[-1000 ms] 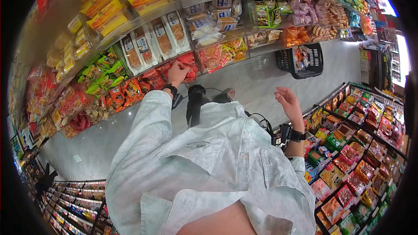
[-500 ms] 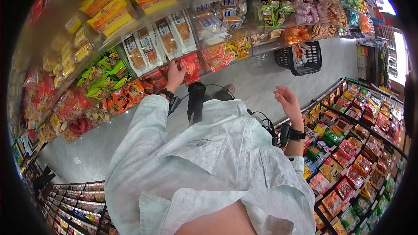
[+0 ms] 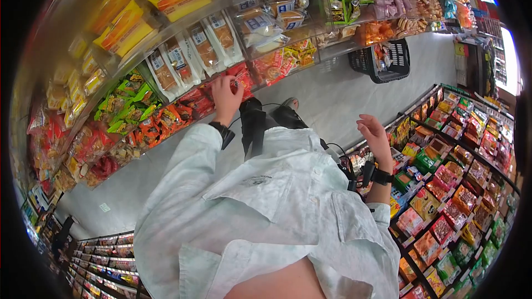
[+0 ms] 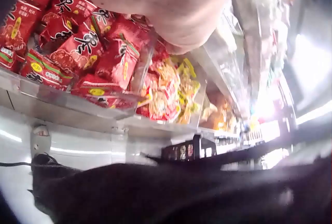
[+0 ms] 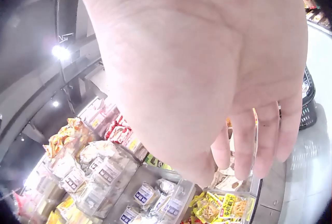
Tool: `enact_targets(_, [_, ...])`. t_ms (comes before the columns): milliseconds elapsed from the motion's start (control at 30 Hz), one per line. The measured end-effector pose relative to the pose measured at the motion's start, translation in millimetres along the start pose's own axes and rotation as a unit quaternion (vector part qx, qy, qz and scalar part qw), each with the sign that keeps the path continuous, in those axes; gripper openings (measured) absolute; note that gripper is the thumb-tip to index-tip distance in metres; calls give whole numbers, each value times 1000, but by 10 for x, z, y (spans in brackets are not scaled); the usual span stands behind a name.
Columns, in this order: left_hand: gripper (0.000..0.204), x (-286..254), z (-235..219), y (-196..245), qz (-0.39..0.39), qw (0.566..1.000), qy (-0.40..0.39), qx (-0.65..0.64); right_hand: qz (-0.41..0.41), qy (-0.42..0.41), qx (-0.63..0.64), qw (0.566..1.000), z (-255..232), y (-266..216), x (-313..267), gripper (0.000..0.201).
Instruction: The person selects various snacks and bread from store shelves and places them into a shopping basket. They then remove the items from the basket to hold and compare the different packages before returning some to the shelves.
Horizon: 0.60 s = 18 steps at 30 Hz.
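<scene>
In the head view my left hand (image 3: pixel 226 99) reaches into the lower shelf bin of small red snack packets (image 4: pixel 85 47), each printed with a large black character. Thumb and fingers close around one red snack packet (image 3: pixel 237 85) at the bin's right side. The left wrist view has the heel of this hand above the packets, its fingertips out of sight. My right hand (image 3: pixel 376 138) is held in the air over the aisle, fingers loosely bent and nothing in them. Its palm (image 5: pixel 171 63) fills much of the right wrist view.
Long wrapped bread loaves (image 3: pixel 199 47) lie behind the red packets. Orange packets (image 3: pixel 166 124) fill the bin to the left, yellow bags (image 3: pixel 306 52) the one to the right. A black basket (image 3: pixel 398 77) with goods inside stands on the floor. Racks of bagged snacks (image 3: pixel 426 205) rise at right.
My left hand has shifted slightly and turned among the red packets; a packet seen raised beside the thumb half a second ago is now largely covered. The right hand stays in the air.
</scene>
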<state>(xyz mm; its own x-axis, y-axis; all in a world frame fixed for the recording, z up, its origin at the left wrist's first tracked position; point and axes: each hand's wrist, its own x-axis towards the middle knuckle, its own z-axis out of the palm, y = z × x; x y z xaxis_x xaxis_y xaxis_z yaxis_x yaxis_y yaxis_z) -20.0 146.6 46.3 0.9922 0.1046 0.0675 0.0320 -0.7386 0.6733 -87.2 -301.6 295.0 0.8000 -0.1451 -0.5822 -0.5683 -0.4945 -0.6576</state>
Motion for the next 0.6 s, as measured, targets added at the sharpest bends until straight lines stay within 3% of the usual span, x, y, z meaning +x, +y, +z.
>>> enact_targets(67, [44, -187, -34, 120, 58, 994, -90, 8, 14, 14, 14, 1000, -89, 92, -57, 32])
enact_targets(100, [44, -263, -58, 136, 55, 983, -176, 20, 14, 15, 20, 1000, -118, 145, -66, 32])
enact_targets(200, [42, -390, 65, 29, 14, 970, -222, 95, 12, 11, 22, 1000, -194, 263, -36, 33])
enact_targets(267, [41, -404, 247, -199, -12, 976, -194, 94, -1, 6, 26, 1000, -261, 377, 22, 33])
enact_targets(400, [33, -252, 256, -100, -44, 978, -189, 82, -23, -13, 45, 999, -415, 549, 142, 33])
enact_targets(600, [21, -30, 383, 83, -178, 964, -182, 74, -15, -14, 42, 999, -625, 763, 132, 33])
